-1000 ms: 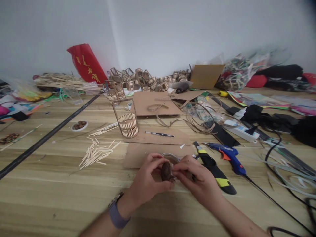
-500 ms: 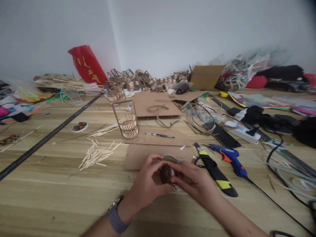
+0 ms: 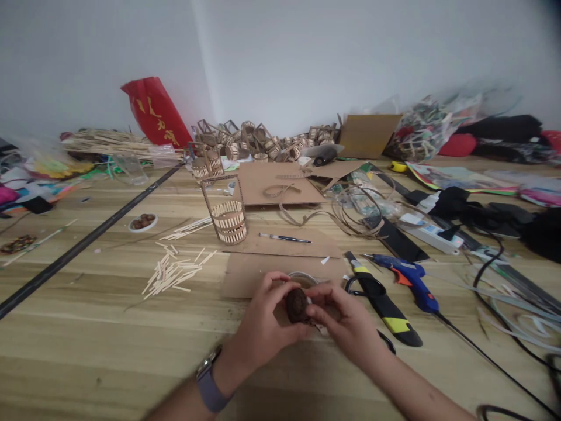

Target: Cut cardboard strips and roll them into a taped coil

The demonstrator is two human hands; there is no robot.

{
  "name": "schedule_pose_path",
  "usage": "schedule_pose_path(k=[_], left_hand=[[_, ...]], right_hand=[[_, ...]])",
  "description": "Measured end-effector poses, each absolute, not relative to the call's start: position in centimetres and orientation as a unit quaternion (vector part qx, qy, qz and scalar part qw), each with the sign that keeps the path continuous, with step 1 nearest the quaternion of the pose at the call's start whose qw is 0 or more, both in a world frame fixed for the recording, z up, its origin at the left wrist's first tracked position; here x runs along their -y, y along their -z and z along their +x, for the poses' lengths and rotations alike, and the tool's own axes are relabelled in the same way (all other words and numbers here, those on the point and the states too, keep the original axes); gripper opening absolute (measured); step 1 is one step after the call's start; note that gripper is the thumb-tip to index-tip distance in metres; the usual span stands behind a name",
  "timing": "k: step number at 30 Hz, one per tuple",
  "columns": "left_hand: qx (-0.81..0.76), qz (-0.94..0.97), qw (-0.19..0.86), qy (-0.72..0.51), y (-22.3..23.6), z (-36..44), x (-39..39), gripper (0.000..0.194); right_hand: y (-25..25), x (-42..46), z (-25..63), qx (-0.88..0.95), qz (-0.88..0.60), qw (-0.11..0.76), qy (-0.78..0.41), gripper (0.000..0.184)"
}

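Note:
A dark brown, round, nut-like ball (image 3: 297, 305) is held up between my two hands, over the front of a cardboard piece. My left hand (image 3: 268, 316) curls around its left side, with fingers over the top and the thumb below. From the right, the fingertips of my right hand (image 3: 339, 313) pinch against it, where a small whitish bit shows. Behind the fingers, the rim of a round container (image 3: 304, 276) is partly hidden. Scissors with black handles (image 3: 366, 285) lie right of my right hand, partly covered by a black and yellow utility knife (image 3: 392, 316).
A blue glue gun (image 3: 407, 278) lies to the right, its cord running forward. A slatted bamboo basket (image 3: 230, 222), a pen (image 3: 284, 238) and loose sticks (image 3: 170, 273) lie ahead and left. A white bowl (image 3: 142, 228) holds brown balls. Many small baskets (image 3: 263, 140) are heaped by the wall.
The brown ball has turned slightly in my fingers, and less of the whitish bit shows. My right fingers have bent closer in. The view has shifted a little.

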State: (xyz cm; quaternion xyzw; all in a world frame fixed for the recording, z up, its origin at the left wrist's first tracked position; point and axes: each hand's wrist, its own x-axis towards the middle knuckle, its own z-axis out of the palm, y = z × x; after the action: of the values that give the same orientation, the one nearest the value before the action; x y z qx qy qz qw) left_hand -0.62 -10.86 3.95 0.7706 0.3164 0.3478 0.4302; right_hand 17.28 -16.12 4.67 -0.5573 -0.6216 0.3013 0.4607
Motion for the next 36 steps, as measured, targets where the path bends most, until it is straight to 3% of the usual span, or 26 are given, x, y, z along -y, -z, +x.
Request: schedule_pose_path(k=[7, 11, 17, 20, 36], left_hand=[[-0.309, 0.771, 0.429, -0.356, -4.0, -0.6, 10.8, 0.055], [-0.334, 0.783, 0.368, -0.374, -3.9, -0.3, 11.1, 0.053], [-0.361, 0.803, 0.256, -0.399, -3.3, 0.1, 11.3, 0.054], [-0.371, 0.803, 0.231, -0.405, -3.2, 0.2, 11.2, 0.055], [-0.364, 0.814, 0.218, -0.397, -2.5, 0.2, 11.6, 0.055]], right_hand=[[-4.4, 15.7, 17.3, 0.561, -0.531, 0.493, -0.401, 0.050], [-5.2, 15.4, 18.0, 0.525, -0.570, 0.515, -0.365, 0.039], [-6.0, 15.5, 17.9, 0.565, -0.619, 0.422, -0.345, 0.027], [-6.0, 15.8, 17.4, 0.586, -0.616, 0.414, -0.326, 0.023], [-5.1, 16.1, 16.9, 0.615, -0.629, 0.404, -0.251, 0.023]])
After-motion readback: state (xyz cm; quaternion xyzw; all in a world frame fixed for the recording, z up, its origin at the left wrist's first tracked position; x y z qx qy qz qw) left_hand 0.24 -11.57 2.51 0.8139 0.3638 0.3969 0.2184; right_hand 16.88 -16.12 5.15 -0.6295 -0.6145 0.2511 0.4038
